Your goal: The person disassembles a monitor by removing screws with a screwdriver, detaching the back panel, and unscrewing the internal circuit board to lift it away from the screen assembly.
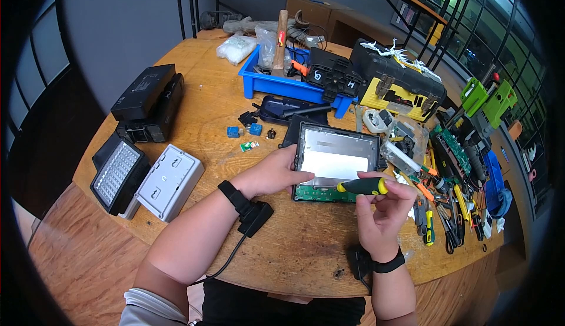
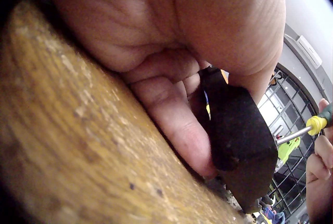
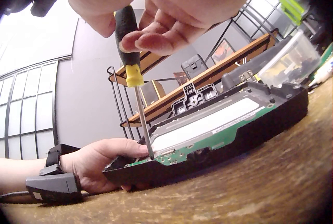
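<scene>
A black device housing (image 1: pixel 301 158) lies on the wooden table, a silver metal panel (image 1: pixel 338 164) inside and a green circuit board (image 1: pixel 318 194) along its near edge. My left hand (image 1: pixel 272 171) grips the housing's left side, thumb over the rim and fingers underneath, as the left wrist view shows. In my right hand (image 1: pixel 382 214) is a green-and-yellow screwdriver (image 1: pixel 364 186), pinched by the handle. In the right wrist view its shaft (image 3: pixel 143 117) stands nearly upright, the tip at the board's corner close to my left thumb (image 3: pixel 132 148).
A floodlight (image 1: pixel 120 176) and a pale grey box (image 1: pixel 169 183) sit at the left, with stacked black boxes (image 1: pixel 147 99) behind. Small blue connectors (image 1: pixel 235 131) lie beyond my left hand. A blue tray (image 1: pixel 282 86) and toolbox (image 1: pixel 394 75) stand at the back; several tools crowd the right.
</scene>
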`<state>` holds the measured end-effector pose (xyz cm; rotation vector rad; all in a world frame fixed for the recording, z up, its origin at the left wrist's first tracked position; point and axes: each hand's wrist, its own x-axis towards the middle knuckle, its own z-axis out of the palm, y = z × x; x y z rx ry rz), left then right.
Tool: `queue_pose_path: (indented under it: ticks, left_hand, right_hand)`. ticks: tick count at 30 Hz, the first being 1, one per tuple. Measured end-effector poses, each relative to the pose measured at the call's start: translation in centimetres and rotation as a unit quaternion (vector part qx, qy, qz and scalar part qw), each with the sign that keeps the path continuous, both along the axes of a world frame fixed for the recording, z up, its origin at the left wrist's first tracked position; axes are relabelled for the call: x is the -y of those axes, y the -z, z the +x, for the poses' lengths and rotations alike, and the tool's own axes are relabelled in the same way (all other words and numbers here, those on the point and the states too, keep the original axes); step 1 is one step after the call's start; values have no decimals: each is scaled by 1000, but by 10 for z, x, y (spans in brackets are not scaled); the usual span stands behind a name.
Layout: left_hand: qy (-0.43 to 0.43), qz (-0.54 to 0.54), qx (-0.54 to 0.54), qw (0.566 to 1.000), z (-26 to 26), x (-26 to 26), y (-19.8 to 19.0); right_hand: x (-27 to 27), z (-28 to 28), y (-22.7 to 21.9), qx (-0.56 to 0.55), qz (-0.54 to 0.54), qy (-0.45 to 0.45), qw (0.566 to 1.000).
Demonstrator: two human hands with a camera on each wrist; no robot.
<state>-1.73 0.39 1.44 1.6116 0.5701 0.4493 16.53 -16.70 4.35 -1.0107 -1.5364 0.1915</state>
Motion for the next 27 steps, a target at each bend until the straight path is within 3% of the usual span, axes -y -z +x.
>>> queue_pose_path:
  ticks: [27]
  left_hand:
    - [-8, 3, 5, 1000, 0, 2, -2]
  right_hand:
    - [-1, 0, 0, 6, 3, 5, 1000]
